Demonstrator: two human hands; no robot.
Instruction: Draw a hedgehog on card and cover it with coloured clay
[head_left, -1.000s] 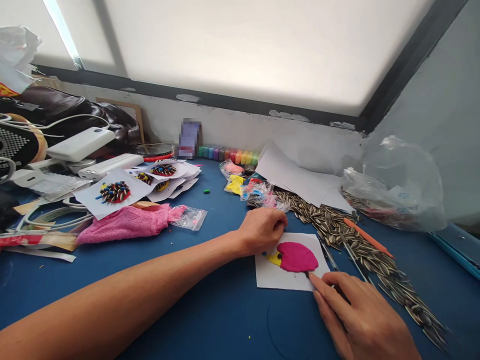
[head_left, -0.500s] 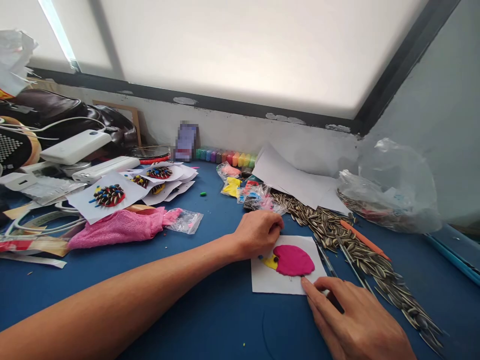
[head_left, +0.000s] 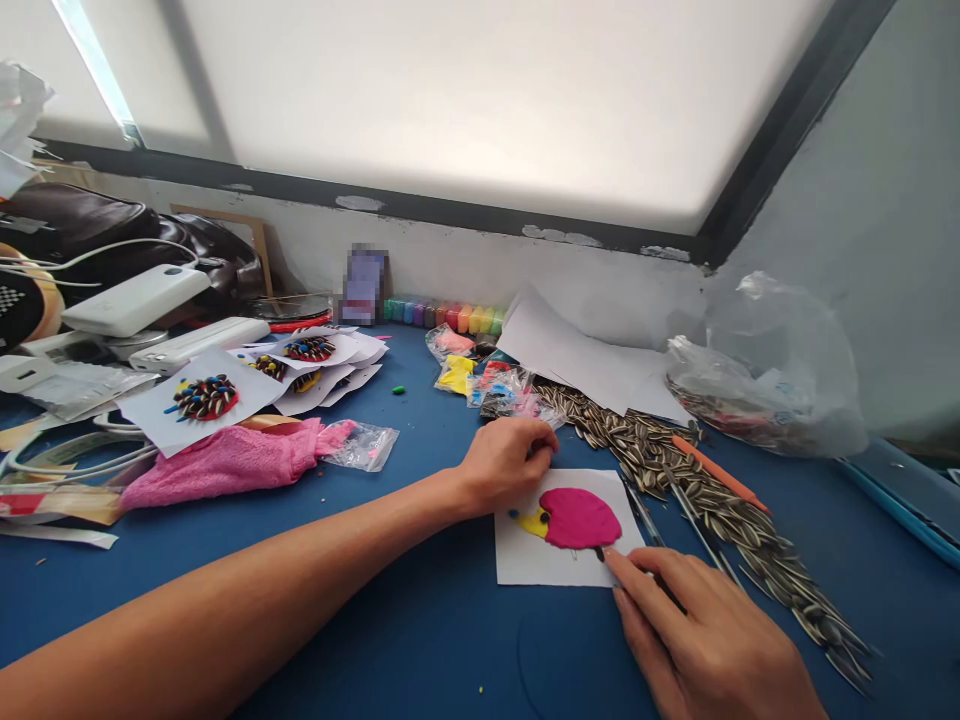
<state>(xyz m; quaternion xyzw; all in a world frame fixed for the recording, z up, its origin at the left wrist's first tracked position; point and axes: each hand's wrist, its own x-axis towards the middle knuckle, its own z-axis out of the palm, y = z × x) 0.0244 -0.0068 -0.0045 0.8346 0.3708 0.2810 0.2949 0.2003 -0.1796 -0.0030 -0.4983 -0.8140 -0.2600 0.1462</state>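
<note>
A white paper card [head_left: 517, 565] lies flat on the blue table. On it is a magenta oval of modelling clay [head_left: 583, 518], joined to a yellow clay piece [head_left: 532, 523] that has a dark dot and a small blue tip. My left hand [head_left: 506, 462] rests at the card's upper left edge, fingers curled; whatever they hold, if anything, is hidden. With an outstretched index finger, my right hand [head_left: 697, 625] touches a small black clay bit [head_left: 599, 552] under the oval's lower right edge. A dark patch shows between its fingers, and I cannot tell what it is.
Striped sunflower seeds [head_left: 780, 550] spread along the right, with an orange stick [head_left: 720, 474] and slim tools on them. Clay packets [head_left: 455, 374] and white sheets [head_left: 577, 350] lie behind. At left are seed-covered cards [head_left: 255, 400] and a pink cloth [head_left: 225, 465].
The whole view has shifted slightly. My right index fingertip has eased off the oval's lower edge, and more of the black bit shows. My left hand stays at the card.
</note>
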